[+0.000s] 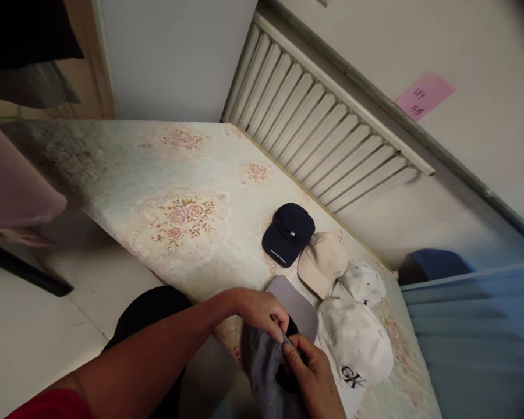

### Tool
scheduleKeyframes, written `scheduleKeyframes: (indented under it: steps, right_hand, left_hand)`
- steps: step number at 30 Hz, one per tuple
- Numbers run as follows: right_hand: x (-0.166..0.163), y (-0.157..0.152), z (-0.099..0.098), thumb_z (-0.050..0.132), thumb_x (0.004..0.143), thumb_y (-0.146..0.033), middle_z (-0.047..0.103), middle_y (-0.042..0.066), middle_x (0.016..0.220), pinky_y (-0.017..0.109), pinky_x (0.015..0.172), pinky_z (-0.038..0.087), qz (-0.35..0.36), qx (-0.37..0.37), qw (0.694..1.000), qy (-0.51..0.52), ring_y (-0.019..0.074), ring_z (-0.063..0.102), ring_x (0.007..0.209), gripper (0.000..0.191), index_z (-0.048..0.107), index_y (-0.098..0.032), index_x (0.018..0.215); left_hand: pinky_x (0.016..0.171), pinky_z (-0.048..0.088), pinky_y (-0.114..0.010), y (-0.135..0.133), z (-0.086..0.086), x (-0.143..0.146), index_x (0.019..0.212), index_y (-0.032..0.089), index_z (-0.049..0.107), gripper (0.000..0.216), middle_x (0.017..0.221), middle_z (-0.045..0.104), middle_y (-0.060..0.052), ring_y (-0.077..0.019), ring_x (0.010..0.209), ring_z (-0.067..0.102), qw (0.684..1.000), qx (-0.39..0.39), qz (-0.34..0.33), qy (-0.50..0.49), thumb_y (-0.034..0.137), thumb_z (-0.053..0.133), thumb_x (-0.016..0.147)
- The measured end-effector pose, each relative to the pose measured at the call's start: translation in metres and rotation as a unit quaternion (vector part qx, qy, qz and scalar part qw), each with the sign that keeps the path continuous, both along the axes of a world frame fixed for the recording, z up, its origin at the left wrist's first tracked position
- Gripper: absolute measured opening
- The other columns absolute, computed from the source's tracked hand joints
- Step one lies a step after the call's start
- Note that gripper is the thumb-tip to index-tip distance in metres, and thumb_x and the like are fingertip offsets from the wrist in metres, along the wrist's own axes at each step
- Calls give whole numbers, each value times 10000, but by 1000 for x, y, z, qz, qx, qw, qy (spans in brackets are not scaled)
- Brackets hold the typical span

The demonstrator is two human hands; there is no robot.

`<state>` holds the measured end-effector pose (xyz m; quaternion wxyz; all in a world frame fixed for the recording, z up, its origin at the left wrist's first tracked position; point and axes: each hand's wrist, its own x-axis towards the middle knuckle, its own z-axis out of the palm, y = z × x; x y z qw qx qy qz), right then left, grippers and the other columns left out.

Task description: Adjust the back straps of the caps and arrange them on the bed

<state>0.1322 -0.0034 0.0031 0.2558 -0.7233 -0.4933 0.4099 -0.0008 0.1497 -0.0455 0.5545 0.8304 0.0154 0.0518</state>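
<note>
A grey cap (264, 372) is held low in the view between both my hands. My left hand (262, 311) pinches its edge with thumb and fingers. Close beside it, my right hand (312, 372) pinches the same edge, near a dark opening in the cap. Just past my fingers a light grey brim (294, 305) shows; whether it belongs to the held cap I cannot tell. A white cap (353, 340) with black letters lies right of my hands. Beyond are a navy cap (288, 233), a beige cap (325, 262) and a smaller whitish cap (362, 282).
The caps lie on a table with a floral cloth (227, 203). A white radiator (314, 110) runs along its far right side, below a pink note (425, 96). A blue curtain (475, 337) hangs at right. Pink fabric (17, 174) hangs at left.
</note>
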Motion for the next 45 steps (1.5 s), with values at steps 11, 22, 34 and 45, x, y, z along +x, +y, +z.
scheduleKeyframes:
  steps: [11, 22, 34, 45]
  right_hand:
    - [-2, -1, 1, 530, 803, -513, 428, -37, 576, 221, 508, 324, 1, 13, 1000, -23, 121, 413, 559, 352, 573, -185, 684]
    - [13, -14, 1, 513, 834, -445, 514, -23, 623, 226, 556, 326, 39, 34, 996, -75, 130, 443, 615, 308, 586, -183, 691]
    - [12, -37, -8, 501, 842, -289, 658, 17, 719, 249, 620, 393, 58, 104, 984, -130, 175, 586, 687, 190, 647, -198, 760]
    - [40, -69, -9, 536, 812, -377, 681, 107, 990, 355, 864, 454, -123, 261, 946, -150, 243, 617, 939, 271, 642, -173, 955]
  left_hand:
    - [573, 368, -192, -3, 3, 0, 835, 173, 652, 87, 669, 562, 56, -96, 639, 519, 1000, 1, 9, -8, 228, 639, 769]
    - [573, 338, -181, -31, 8, 0, 815, 183, 649, 53, 652, 562, 60, -84, 612, 491, 996, 66, 41, -35, 168, 619, 773]
    - [604, 370, -180, -73, -6, -5, 875, 212, 673, 143, 681, 610, 42, -98, 646, 537, 988, 70, 138, -2, 230, 559, 789]
    - [592, 333, -194, -89, 20, -10, 745, 163, 590, 98, 682, 544, 36, -103, 659, 486, 982, 71, 169, 54, 169, 493, 741]
